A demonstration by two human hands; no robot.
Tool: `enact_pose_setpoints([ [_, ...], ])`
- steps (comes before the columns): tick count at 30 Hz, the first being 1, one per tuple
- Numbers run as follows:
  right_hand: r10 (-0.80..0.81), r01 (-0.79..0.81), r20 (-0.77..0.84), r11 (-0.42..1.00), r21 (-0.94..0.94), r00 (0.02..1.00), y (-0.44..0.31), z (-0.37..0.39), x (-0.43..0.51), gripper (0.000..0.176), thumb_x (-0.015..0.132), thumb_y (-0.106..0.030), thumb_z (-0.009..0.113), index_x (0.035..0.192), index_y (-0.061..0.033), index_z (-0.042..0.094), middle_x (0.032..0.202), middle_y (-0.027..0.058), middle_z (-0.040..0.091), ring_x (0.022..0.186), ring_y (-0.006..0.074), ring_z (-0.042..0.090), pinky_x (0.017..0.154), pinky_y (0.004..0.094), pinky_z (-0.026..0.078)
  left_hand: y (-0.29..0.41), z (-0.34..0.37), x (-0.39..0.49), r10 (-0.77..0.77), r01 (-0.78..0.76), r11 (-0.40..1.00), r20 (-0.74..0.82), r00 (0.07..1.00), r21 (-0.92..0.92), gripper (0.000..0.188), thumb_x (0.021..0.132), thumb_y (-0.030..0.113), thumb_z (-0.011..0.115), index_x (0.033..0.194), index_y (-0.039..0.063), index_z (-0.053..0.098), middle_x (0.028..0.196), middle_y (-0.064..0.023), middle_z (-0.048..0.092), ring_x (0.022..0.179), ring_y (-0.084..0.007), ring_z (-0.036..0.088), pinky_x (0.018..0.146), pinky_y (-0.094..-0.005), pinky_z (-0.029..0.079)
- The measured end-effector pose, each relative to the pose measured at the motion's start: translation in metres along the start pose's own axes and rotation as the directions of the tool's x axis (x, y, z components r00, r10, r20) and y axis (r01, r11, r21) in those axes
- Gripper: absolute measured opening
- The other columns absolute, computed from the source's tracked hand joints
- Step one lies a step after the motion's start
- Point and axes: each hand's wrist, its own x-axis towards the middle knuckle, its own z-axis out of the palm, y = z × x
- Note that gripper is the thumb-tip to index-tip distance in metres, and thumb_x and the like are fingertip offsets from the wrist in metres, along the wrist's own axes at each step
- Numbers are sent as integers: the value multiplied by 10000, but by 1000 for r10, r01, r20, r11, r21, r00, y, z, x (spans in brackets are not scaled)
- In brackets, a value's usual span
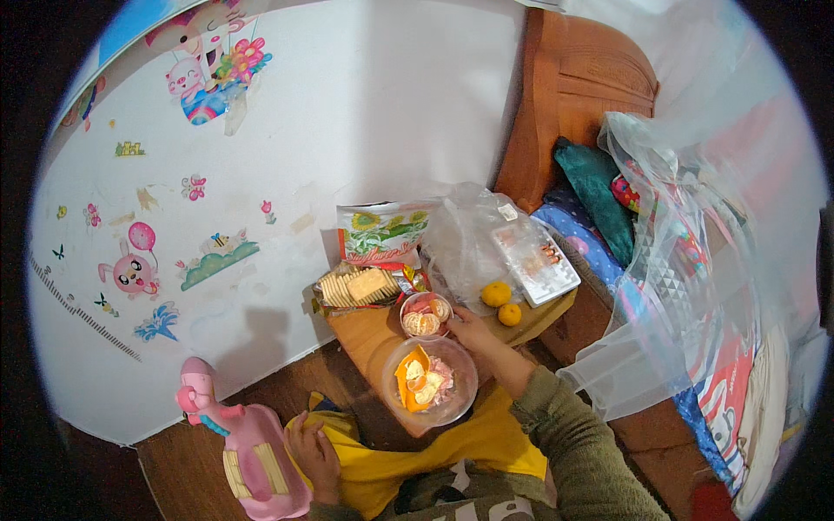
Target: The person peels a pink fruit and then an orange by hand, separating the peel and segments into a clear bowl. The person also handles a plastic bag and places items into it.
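My right hand point(470, 330) reaches over a small wooden table point(355, 335), its fingertips at the right side of a small cup point(424, 332). Peeled mandarins point(421, 323) and some pinkish pieces lie in that cup. Whether the fingers grip it is unclear. Just in front of it stands a larger clear plastic bowl point(464, 397), holding orange mandarin peel point(405, 391) and crumpled pinkish scraps. My left hand point(314, 449) rests on the knee of the yellow trousers point(371, 465), holding nothing, its fingers somewhat apart.
Behind the cup are a pack of crackers point(358, 287), a sunflower seed bag point(381, 231) and a clear plastic bag point(459, 238). Two whole mandarins point(496, 294) sit beside a white tray point(547, 283). A pink ride-on toy point(260, 449) stands left; a netting-draped bed point(651, 312) is right.
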Motion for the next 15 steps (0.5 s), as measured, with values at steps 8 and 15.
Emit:
enact_pose_setpoints([
  [8, 17, -17, 0, 983, 183, 1000, -25, 0, -8, 332, 989, -288, 548, 1189, -35, 624, 889, 90, 715, 648, 168, 669, 557, 320, 554, -4, 3, -3, 57, -56, 998, -2, 998, 28, 167, 904, 92, 518, 978, 35, 657, 1262, -151, 576, 1234, -354, 487, 1148, -555, 233],
  [15, -107, 105, 5, 983, 150, 994, -50, -23, -39, 351, 1011, -342, 534, 1207, -60, 604, 863, 109, 719, 640, 203, 703, 559, 304, 582, 1, 5, -5, 51, -51, 998, -18, 999, 27, 177, 924, 120, 509, 985, 42, 655, 1249, -140, 576, 1218, -348, 495, 1143, -559, 231],
])
